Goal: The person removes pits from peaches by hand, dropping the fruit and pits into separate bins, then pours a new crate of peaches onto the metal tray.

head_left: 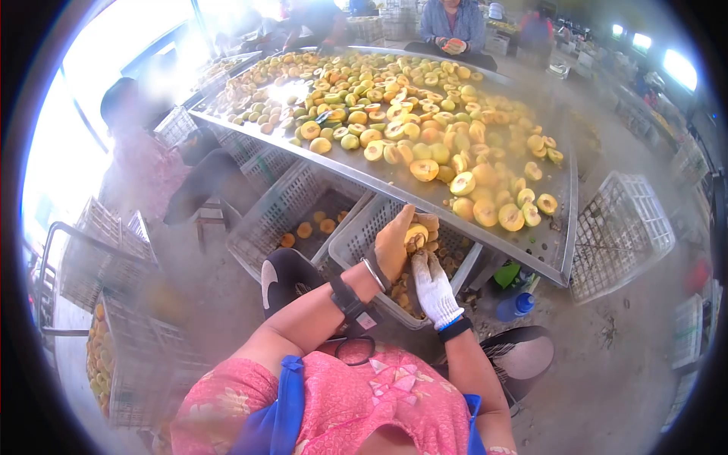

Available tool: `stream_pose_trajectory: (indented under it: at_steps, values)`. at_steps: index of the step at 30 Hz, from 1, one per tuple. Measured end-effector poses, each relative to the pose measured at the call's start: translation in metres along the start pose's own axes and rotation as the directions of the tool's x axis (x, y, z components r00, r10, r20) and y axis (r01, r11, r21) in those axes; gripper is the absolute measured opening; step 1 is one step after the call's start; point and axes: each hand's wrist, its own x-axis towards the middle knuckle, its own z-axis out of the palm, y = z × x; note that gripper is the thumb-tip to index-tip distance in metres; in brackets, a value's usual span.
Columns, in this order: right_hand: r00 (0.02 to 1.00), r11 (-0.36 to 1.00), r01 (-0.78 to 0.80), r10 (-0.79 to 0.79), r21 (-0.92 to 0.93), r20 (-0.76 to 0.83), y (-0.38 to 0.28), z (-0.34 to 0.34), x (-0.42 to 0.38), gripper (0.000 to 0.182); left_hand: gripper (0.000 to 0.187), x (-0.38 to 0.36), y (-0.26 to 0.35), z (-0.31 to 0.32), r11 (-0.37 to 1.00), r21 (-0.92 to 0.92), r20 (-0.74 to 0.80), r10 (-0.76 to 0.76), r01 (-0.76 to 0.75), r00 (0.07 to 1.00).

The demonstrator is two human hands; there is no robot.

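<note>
Above a grey crate (356, 241) at the table's near edge, my two hands meet. My left hand (394, 246), in a tan glove, has its fingers wrapped round a halved yellow fruit (415, 237). Just below and to the right, my right hand (434, 288), in a white knitted glove with dirty fingertips, points up with its fingers close together and touching the fruit's underside. Whether it grips anything is hidden. Pits and fruit scraps (403, 294) lie in the crate beneath.
A metal table (550, 254) bears many halved yellow fruits (425, 170). Left of my crate stands another crate (262, 220) with several fruit pieces. A blue bottle (516, 306) and a white crate (618, 235) are at right. People sit at the left and the far side.
</note>
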Motion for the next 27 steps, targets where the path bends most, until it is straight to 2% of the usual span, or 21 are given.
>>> stream_pose_trajectory:
  at_steps: [1,4,6,7,8,9,11,13,14,15,17,19,20,22,23,24,25,26,27]
  values:
    - [1.000,1.000,-0.001,0.001,-0.010,0.023,0.002,0.000,0.000,0.055,0.048,0.001,0.001,-0.001,0.996,-0.074,-0.008,-0.058,0.057,0.998]
    - [0.997,1.000,-0.020,0.021,-0.019,0.071,0.009,0.001,0.001,0.053,0.052,0.003,-0.001,0.000,0.995,-0.094,-0.040,-0.038,0.034,0.998]
    - [0.995,0.998,-0.057,0.056,0.005,0.077,0.011,0.003,0.002,0.052,0.052,0.006,-0.010,0.003,0.984,0.130,-0.110,0.133,-0.118,0.985]
    - [0.999,1.000,0.000,-0.001,0.026,0.042,0.015,0.005,0.001,0.051,0.053,0.007,-0.014,0.004,0.952,0.244,-0.129,0.220,-0.184,0.967]
    - [0.998,0.997,0.059,-0.059,0.043,0.005,0.019,0.007,0.000,0.049,0.055,0.006,-0.012,0.007,0.946,0.261,-0.134,0.232,-0.192,0.963]
    - [0.993,0.991,0.117,-0.115,0.058,-0.033,0.022,0.008,-0.001,0.049,0.055,0.005,-0.007,0.009,0.971,0.209,-0.114,0.139,-0.113,0.984]
    - [0.993,0.994,-0.023,0.010,0.106,0.117,0.024,-0.010,-0.003,0.047,0.054,0.002,0.007,0.009,0.993,0.106,-0.075,-0.043,0.051,0.996]
    - [0.981,0.964,-0.122,0.080,0.237,0.177,0.013,-0.010,-0.003,0.043,0.054,0.007,0.001,-0.005,0.994,0.064,0.019,-0.084,0.083,0.996]
    - [0.983,0.969,-0.109,0.072,0.220,0.167,0.016,-0.006,-0.001,0.043,0.055,0.004,0.004,-0.001,0.978,0.206,0.015,-0.034,0.030,0.999]
    - [0.992,0.973,-0.076,0.051,0.218,0.117,0.028,0.002,0.000,0.043,0.059,0.009,-0.005,-0.001,0.958,0.284,-0.059,0.058,-0.039,0.997]
    - [1.000,0.976,0.008,-0.003,0.218,-0.022,0.064,0.023,0.007,0.041,0.057,0.016,-0.028,-0.008,0.832,0.491,-0.061,0.330,-0.259,0.942]
    - [0.998,0.953,-0.065,0.064,0.297,0.016,0.068,0.019,0.009,0.038,0.057,0.013,-0.015,-0.003,0.945,0.316,-0.091,0.119,-0.085,0.989]
    - [0.975,0.910,-0.201,0.152,0.361,0.161,0.047,0.006,0.005,0.036,0.057,0.008,-0.008,-0.001,0.975,0.224,-0.096,0.007,0.015,0.995]
    - [0.857,0.766,-0.483,0.314,0.425,0.408,0.011,-0.009,0.001,0.029,0.057,0.000,0.003,0.003,0.991,0.014,-0.060,-0.130,0.131,0.990]
    - [0.891,0.809,-0.415,0.269,0.416,0.367,0.012,-0.005,0.002,0.029,0.056,-0.001,0.006,0.003,0.979,-0.088,-0.033,-0.189,0.186,0.981]
    - [0.920,0.847,-0.345,0.219,0.405,0.326,0.014,0.001,0.003,0.029,0.058,0.003,0.000,-0.004,0.990,-0.024,-0.040,-0.137,0.136,0.990]
    - [0.921,0.844,-0.341,0.213,0.414,0.325,0.017,0.003,0.003,0.029,0.058,0.007,-0.004,-0.010,0.986,0.162,0.003,-0.036,0.035,0.999]
    - [0.923,0.841,-0.337,0.207,0.423,0.325,0.020,0.005,0.004,0.030,0.058,0.011,-0.007,-0.017,0.939,0.337,0.063,0.054,-0.072,0.997]
    - [0.899,0.797,-0.399,0.243,0.453,0.365,0.025,0.004,0.003,0.030,0.058,0.014,-0.011,-0.023,0.851,0.493,0.139,0.129,-0.182,0.982]
